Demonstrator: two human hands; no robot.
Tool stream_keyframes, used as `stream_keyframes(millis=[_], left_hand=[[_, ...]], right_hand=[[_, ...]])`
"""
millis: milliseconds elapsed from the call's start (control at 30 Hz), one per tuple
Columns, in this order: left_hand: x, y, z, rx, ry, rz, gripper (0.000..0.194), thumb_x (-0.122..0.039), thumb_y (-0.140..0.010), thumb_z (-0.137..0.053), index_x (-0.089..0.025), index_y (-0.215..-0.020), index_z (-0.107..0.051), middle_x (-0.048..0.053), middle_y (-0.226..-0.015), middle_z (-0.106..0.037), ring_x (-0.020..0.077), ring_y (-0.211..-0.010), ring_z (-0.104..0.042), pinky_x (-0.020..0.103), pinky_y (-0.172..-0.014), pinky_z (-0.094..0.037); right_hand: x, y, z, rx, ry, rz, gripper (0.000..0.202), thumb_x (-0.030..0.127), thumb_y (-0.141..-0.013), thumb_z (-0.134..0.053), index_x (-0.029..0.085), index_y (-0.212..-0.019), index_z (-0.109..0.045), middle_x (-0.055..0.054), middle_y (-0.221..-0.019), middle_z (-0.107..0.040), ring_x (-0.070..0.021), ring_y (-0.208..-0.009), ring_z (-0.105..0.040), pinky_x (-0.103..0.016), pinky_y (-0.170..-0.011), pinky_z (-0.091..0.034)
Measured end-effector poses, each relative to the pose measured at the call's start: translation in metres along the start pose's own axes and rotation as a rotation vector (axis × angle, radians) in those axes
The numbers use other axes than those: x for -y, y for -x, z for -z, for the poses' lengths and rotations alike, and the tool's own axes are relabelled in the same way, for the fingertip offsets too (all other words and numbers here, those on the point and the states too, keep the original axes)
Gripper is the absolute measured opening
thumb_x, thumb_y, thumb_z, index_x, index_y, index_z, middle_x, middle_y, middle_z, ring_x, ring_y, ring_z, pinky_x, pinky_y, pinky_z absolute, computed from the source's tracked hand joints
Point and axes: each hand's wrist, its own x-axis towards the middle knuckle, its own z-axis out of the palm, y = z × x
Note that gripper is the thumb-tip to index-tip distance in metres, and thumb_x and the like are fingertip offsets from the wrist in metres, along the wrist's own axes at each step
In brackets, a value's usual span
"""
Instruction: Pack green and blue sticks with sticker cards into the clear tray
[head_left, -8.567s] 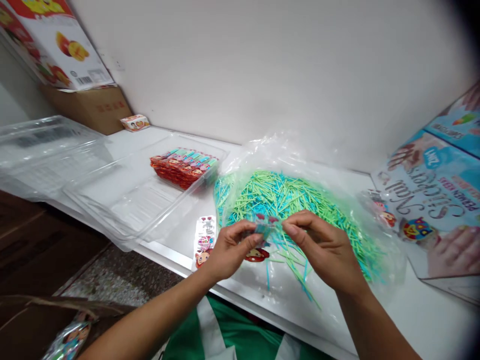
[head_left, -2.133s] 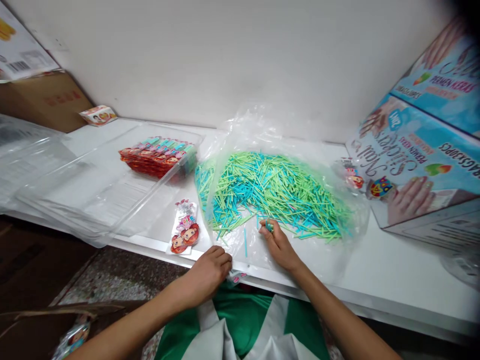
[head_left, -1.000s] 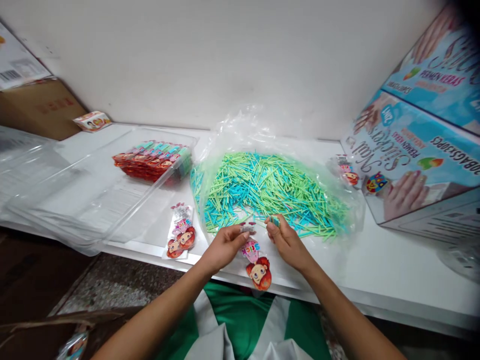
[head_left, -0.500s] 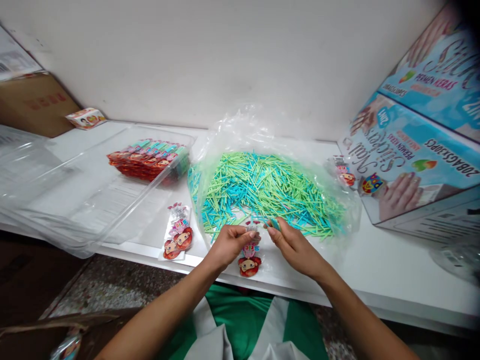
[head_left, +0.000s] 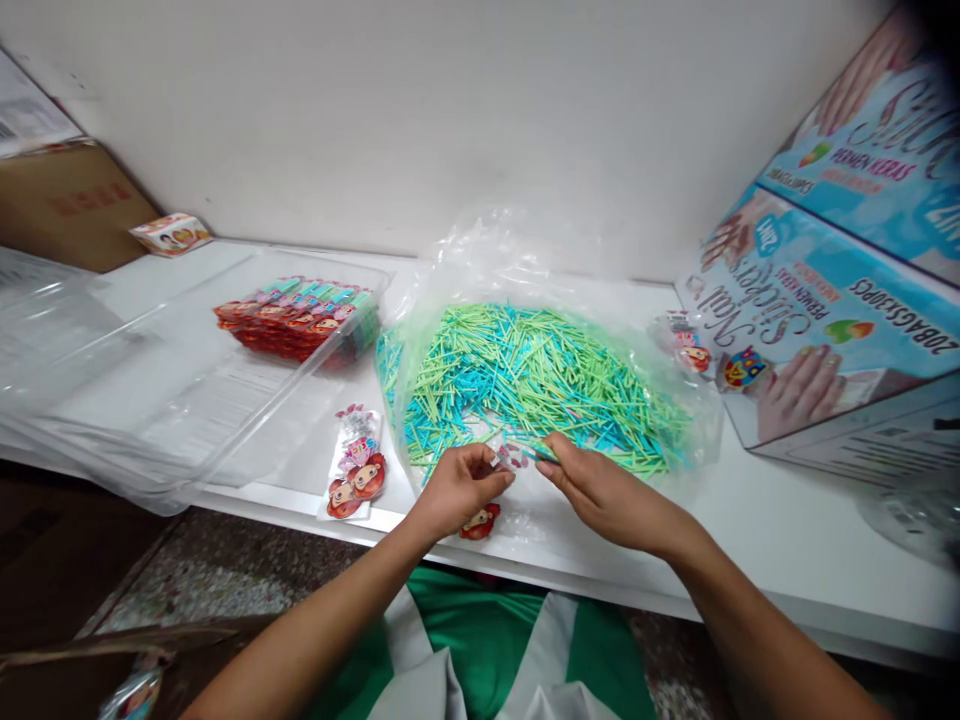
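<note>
Near the table's front edge, my left hand (head_left: pixel 463 488) pinches a small clear packet; its red-haired cartoon figure (head_left: pixel 480 521) shows below the fingers. Close on its right, my right hand (head_left: pixel 589 490) is closed on a few green and blue sticks (head_left: pixel 541 450), their ends pointing toward the packet's top. Just behind both hands lies a heap of thin green and blue sticks (head_left: pixel 525 365) on a crumpled clear plastic bag (head_left: pixel 495 255). To the left, more cartoon packets (head_left: pixel 356 465) lie overlapping on the white table (head_left: pixel 750 540).
A clear plastic tray (head_left: pixel 247 430) at the left holds a stack of filled packets (head_left: pixel 300 318). Behind it are a small box (head_left: pixel 172 235) and a brown carton (head_left: pixel 67 205). Large blue printed boxes (head_left: pixel 847 310) stand at the right, with a loose packet (head_left: pixel 691 345) beside them.
My left hand has shifted slightly left with the packet, whose figure is now partly covered. My right hand has turned a little, and the sticks in it show more.
</note>
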Motion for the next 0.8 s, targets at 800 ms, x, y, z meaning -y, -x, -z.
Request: stream_keyframes(millis=[800], left_hand=[[-0.016,0.007,0.0,0.185,-1.25,-0.453,0.017,-0.019,-0.09,-0.036,-0.015,-0.1,-0.049,0.013,-0.092,-0.061,0.0268,-0.085,-0.057,0.039,-0.073,-0.044]], right_hand=[[-0.001,-0.016,0.0,0.097,0.227,0.111,0.073,0.008,-0.069,-0.05,0.02,-0.141,-0.038,-0.016,-0.11,-0.067,-0.022,-0.07,-0.064,-0.028,-0.057,-0.043]])
